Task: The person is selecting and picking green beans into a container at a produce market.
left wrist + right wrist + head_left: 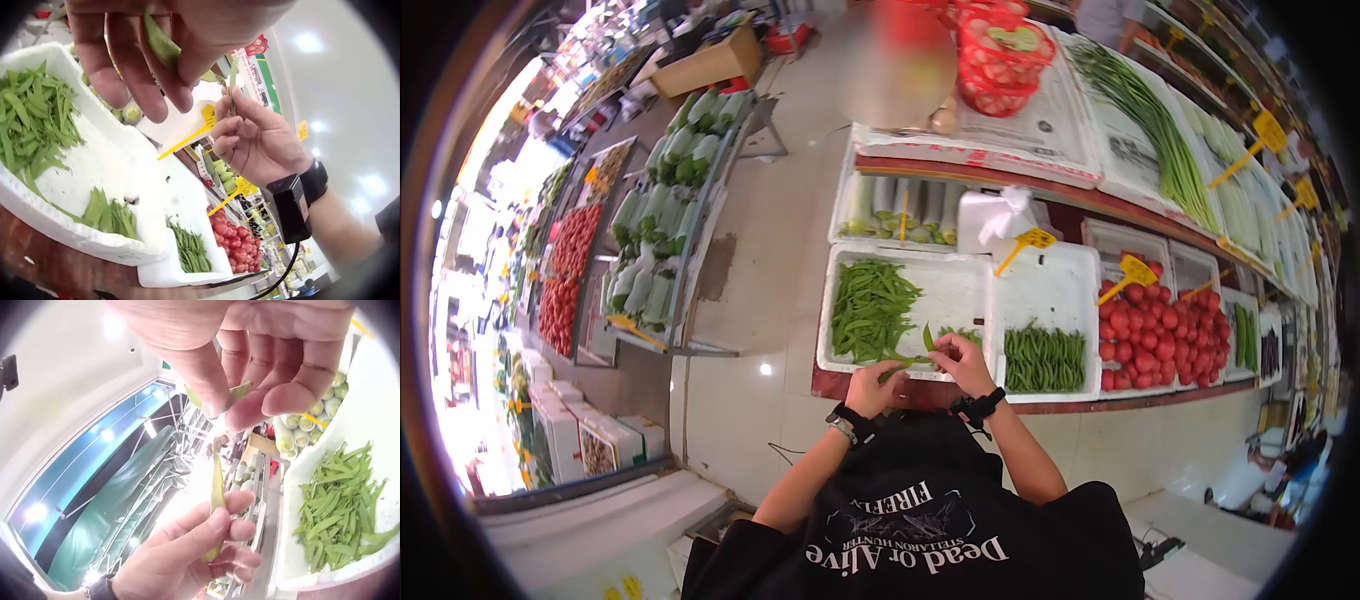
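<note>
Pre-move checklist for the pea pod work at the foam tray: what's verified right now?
1. Grip of the left hand on the pea pod: ok, thumb and fingers are curled round its lower part.
2. Pinch of the right hand on the thin green strip: ok, it is held between thumb and fingers.
3. Strip fully free of the pod: cannot tell. The right wrist view shows a gap, but a fine thread would not show.
4. Both hands over the white foam tray: ok, they are at its front rim.
5. Bare tray floor between the big pod pile and the small pile: ok.
</note>
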Motion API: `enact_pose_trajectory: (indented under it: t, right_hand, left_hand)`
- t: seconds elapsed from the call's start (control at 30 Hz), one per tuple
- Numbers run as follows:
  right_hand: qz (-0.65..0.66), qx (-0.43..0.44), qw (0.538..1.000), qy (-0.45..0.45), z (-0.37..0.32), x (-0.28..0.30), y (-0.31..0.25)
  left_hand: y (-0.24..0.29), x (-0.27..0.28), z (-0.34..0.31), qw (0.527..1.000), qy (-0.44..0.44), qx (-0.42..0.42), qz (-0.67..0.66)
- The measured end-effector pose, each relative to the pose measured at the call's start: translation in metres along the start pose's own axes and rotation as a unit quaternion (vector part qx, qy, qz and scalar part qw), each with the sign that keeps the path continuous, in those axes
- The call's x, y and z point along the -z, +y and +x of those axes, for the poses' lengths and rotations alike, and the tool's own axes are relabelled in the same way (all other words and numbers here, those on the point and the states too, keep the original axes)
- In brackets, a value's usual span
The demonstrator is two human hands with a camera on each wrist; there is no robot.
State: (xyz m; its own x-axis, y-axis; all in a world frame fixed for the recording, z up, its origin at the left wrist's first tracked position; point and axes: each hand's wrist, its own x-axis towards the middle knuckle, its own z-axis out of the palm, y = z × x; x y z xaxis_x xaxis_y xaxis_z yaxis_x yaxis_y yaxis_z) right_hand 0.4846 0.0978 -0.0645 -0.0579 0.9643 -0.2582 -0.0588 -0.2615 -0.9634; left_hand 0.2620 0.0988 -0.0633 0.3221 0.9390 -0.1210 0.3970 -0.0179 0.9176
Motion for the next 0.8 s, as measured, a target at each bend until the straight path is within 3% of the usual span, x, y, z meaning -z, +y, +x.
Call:
enact_pose_trajectory:
  t: [0.07, 0.17, 0.27, 0.37, 0.5, 0.63, 0.77, 0.8]
  right_hand:
    - [0.020, -0.001, 0.999, 0.049, -0.012, 0.019, 0.006]
    - [0.043, 0.008, 0.990, 0.135, -0.035, 0.050, 0.021]
    - [0.031, -0.001, 0.973, 0.227, -0.070, 0.078, 0.041]
    - [0.064, -0.027, 0.949, 0.306, -0.113, 0.088, 0.044]
    - [0.035, -0.067, 0.926, 0.369, -0.172, 0.094, 0.067]
    - [0.059, -0.109, 0.904, 0.409, -0.214, 0.085, 0.067]
    - [0.063, -0.133, 0.885, 0.442, -0.239, 0.074, 0.066]
    - [0.063, -0.137, 0.881, 0.448, -0.243, 0.070, 0.066]
  left_hand:
    - [0.006, -0.009, 0.003, 0.990, -0.053, 0.074, -0.104]
    - [-0.018, -0.023, 0.017, 0.966, -0.124, 0.171, -0.148]
    - [-0.042, -0.046, 0.033, 0.956, -0.118, 0.194, -0.188]
    - [-0.081, -0.076, 0.057, 0.988, -0.123, 0.086, -0.039]
    - [-0.114, -0.109, 0.099, 0.971, -0.174, 0.134, 0.096]
    - [-0.172, -0.161, 0.121, 0.978, -0.134, 0.161, 0.000]
    - [-0.187, -0.192, 0.128, 0.936, -0.117, 0.329, -0.048]
    - [-0.237, -0.209, 0.132, 0.917, -0.132, 0.360, -0.114]
